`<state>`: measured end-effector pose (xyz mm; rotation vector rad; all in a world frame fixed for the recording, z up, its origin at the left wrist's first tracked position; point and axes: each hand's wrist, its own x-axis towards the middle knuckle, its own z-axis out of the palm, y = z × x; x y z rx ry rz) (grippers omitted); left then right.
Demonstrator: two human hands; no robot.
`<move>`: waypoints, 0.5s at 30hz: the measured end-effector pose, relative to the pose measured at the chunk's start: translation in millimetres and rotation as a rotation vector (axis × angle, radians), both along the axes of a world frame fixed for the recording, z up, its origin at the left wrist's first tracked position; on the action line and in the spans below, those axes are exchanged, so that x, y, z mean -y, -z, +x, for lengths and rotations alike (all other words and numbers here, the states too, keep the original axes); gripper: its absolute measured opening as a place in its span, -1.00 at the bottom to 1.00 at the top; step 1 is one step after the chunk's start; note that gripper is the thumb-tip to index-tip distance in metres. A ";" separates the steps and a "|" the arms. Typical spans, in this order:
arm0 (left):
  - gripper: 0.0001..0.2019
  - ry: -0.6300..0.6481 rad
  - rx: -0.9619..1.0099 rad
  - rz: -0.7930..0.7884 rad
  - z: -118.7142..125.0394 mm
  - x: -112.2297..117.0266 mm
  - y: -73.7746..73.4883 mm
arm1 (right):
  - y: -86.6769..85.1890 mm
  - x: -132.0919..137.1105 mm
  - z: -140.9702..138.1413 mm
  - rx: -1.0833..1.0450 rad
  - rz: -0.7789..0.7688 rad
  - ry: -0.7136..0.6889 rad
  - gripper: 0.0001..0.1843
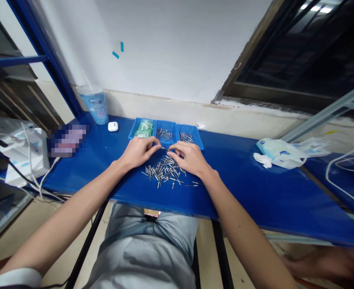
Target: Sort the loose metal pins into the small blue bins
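Note:
Above a loose pile of silver blind rivets [164, 170] on the blue tabletop, my two hands meet at the fingertips. My left hand [141, 152] is closed in a pinch at one end of a thin blind rivet [165, 149]. The other end lies between the thumb and fingers of my right hand [189, 157], also pinched. Just behind the hands stand three blue trays side by side. The left tray [131, 131] contains green-tinted plastic packets; the middle tray [166, 123] and right tray [199, 138] hold more rivets, partly hidden by my fingers.
A blue cup with a straw [96, 105] and a white earphone case [113, 126] stand back left. White power strips with cables [29, 156] are at the left. A wipes pack [280, 153] and crumpled tissue [262, 160] lie right. A person's blurred bare limb [327, 263] shows lower right.

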<state>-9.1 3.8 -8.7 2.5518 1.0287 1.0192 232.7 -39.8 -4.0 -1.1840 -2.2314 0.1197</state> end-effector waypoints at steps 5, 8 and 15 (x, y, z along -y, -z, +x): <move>-0.74 0.011 0.013 -0.008 0.2 0.9 -0.4 | 1.5 -0.6 -1.0 0.019 0.012 -0.026 -0.74; -0.73 0.065 0.010 -0.054 0.0 1.5 -0.8 | 1.4 0.0 -2.1 0.007 0.016 -0.009 -0.75; -0.80 0.145 -0.035 -0.083 1.0 1.8 -0.3 | 0.3 5.0 -10.8 -0.001 0.035 -0.036 -0.71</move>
